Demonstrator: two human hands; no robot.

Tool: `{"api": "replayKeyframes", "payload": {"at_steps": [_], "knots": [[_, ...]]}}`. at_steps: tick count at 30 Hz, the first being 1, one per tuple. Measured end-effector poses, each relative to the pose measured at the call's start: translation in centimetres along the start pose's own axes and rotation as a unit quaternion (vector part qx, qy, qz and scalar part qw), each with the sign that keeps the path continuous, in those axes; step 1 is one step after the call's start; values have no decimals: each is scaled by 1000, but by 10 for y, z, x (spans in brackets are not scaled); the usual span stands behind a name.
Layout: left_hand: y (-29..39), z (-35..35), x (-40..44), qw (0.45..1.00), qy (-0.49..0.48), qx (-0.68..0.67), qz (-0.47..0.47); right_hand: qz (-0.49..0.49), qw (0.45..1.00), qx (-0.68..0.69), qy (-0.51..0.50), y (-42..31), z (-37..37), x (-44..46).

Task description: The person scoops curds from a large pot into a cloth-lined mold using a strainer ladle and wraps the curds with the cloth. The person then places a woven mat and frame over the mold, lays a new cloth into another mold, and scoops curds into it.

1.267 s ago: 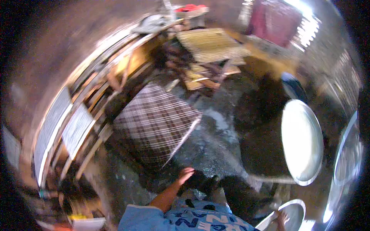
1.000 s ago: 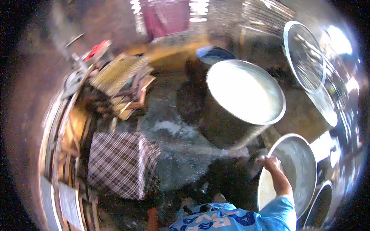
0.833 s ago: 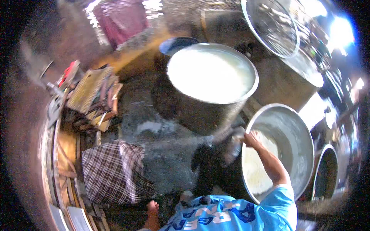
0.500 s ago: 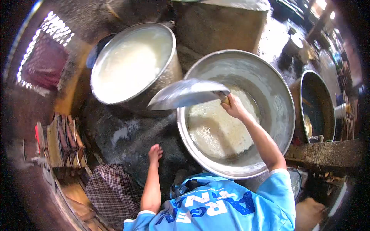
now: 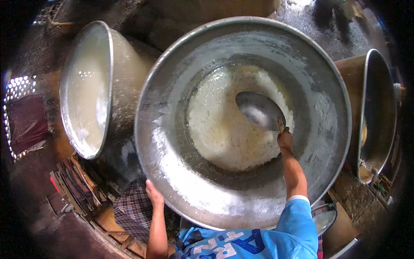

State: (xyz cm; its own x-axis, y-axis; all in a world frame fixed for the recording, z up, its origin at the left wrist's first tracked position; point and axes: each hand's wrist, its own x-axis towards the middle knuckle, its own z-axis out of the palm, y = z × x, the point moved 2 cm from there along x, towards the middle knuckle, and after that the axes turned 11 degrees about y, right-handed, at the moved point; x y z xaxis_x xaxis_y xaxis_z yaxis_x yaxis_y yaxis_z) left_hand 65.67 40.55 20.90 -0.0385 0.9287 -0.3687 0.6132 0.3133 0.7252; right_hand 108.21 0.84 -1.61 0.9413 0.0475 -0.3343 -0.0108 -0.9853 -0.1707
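In the head view, a metal scoop (image 5: pixel 260 111) lies over the pale, lumpy liquid (image 5: pixel 230 125) inside a wide metal basin (image 5: pixel 172 172), right of the basin's middle. Its long axis runs from upper left to lower right: the rounded end of the bowl points to the upper left, the short handle to the lower right. The right hand (image 5: pixel 285 140) is closed around that handle. The left hand (image 5: pixel 154 195) is partly open and grasps nothing that shows; it is at the basin's lower-left rim, but whether it touches is unclear.

The right hand covers most of the handle, and its finger undersides are hidden. Whether the scoop's bowl dips into the liquid cannot be told. The blue shirt (image 5: pixel 258 244) hides a little of the bottom rim. Left of the basin, a metal pot (image 5: pixel 125 77) holds whitish liquid; the deep vat (image 5: pixel 351 82) at right is shadowed inside. The left forearm overlaps the checked cloth (image 5: pixel 131 209).
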Motion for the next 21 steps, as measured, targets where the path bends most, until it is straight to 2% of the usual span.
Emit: {"api": "replayKeyframes", "payload": {"at_steps": [1, 3, 5, 6, 9, 10, 13, 14, 16, 17, 19, 21], "knots": [[14, 9, -4, 997, -5, -70, 28, -12, 1000, -13, -13, -4, 17, 7], [14, 7, -4, 1000, 4, -8, 17, -35, 997, -44, -43, 0, 51, 12], [6, 7, 0, 994, 108, -7, 17, -137, 988, -61, -26, 17, 106, 4], [7, 4, -3, 999, 44, 4, 3, -187, 980, -71, -20, 35, 130, -10], [-10, -13, 4, 992, 63, 86, 74, -143, 963, -102, -202, 45, 172, -28], [-2, -4, 0, 997, 80, -3, 14, -138, 959, -86, -232, 44, 181, -32], [-13, -12, 0, 989, 147, -18, -30, -157, 950, -35, -267, 21, 174, -43], [-8, -14, -1, 994, 107, 25, -16, -157, 933, -49, -321, 22, 183, -43], [1, -5, -5, 996, 88, 11, -8, -158, 890, -79, -420, 26, 195, -42], [3, 1, -6, 997, 79, 0, -5, -184, 880, -55, -436, 35, 202, -45], [-16, -16, 3, 992, 111, 63, -4, -240, 853, -12, -464, 49, 206, -54], [-6, -10, -5, 992, 104, 73, -6, -267, 849, -22, -455, 25, 159, -66]]}}
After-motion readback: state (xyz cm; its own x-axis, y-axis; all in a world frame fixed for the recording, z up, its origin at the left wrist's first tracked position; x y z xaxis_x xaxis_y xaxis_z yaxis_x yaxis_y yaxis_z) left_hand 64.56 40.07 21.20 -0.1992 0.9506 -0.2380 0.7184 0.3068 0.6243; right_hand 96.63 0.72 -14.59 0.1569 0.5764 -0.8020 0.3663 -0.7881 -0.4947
